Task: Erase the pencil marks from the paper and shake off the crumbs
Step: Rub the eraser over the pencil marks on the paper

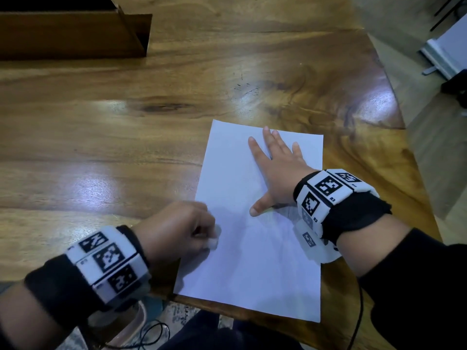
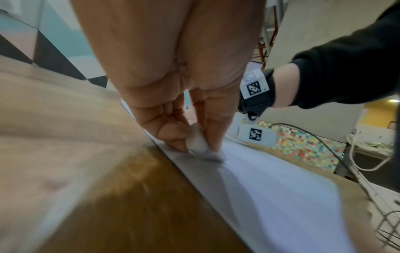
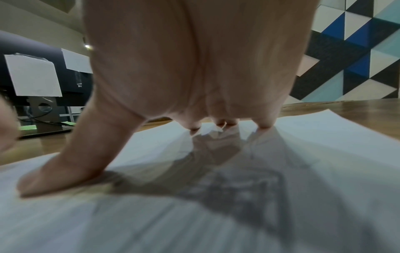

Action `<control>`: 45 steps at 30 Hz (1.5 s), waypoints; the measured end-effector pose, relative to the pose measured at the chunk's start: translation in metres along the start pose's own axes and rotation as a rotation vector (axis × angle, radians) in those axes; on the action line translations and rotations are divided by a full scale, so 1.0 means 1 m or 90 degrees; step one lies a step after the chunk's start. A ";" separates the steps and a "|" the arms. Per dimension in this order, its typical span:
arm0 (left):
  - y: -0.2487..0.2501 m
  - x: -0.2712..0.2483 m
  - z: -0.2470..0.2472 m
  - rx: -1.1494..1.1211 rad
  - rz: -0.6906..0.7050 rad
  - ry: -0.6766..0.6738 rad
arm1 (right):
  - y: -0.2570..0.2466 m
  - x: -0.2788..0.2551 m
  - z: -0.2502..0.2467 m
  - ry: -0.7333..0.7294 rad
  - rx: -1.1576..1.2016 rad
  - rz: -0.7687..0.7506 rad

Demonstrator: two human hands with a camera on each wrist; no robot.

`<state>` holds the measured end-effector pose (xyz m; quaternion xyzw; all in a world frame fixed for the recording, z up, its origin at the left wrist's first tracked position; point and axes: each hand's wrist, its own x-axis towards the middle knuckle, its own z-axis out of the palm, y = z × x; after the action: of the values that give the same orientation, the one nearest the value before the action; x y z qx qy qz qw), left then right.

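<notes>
A white sheet of paper (image 1: pixel 252 248) lies on the wooden table near its front edge. My left hand (image 1: pixel 182 228) pinches a small white eraser (image 1: pixel 213 242) between thumb and fingers and presses it onto the paper's left edge; the left wrist view shows the eraser (image 2: pixel 195 139) touching the paper (image 2: pixel 270 188). My right hand (image 1: pixel 275 170) lies flat on the upper right of the sheet with fingers spread, and in the right wrist view its thumb and fingertips press the paper (image 3: pixel 151 222). I cannot make out any pencil marks.
The wooden table (image 1: pixel 126 122) stretches away to the left and far side. A dark wooden box (image 1: pixel 73 31) stands at the far left corner. The table's right edge curves just past the paper. Cables (image 1: pixel 151 334) hang below the front edge.
</notes>
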<state>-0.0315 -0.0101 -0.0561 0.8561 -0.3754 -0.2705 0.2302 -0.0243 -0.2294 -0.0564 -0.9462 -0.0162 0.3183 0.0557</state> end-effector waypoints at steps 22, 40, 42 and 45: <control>0.019 0.010 0.019 -0.008 0.029 -0.047 | 0.000 -0.001 0.000 0.006 -0.002 0.000; 0.013 0.022 0.007 0.005 0.061 0.001 | 0.011 -0.002 -0.002 0.026 0.089 -0.017; 0.009 0.022 0.004 -0.002 0.063 0.036 | 0.020 -0.005 -0.002 0.039 0.133 0.008; 0.004 0.013 0.005 0.001 0.059 0.035 | 0.029 -0.008 0.003 0.037 0.116 0.034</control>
<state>-0.0294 -0.0240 -0.0613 0.8452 -0.4086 -0.2351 0.2519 -0.0328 -0.2586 -0.0571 -0.9461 0.0399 0.2925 0.1332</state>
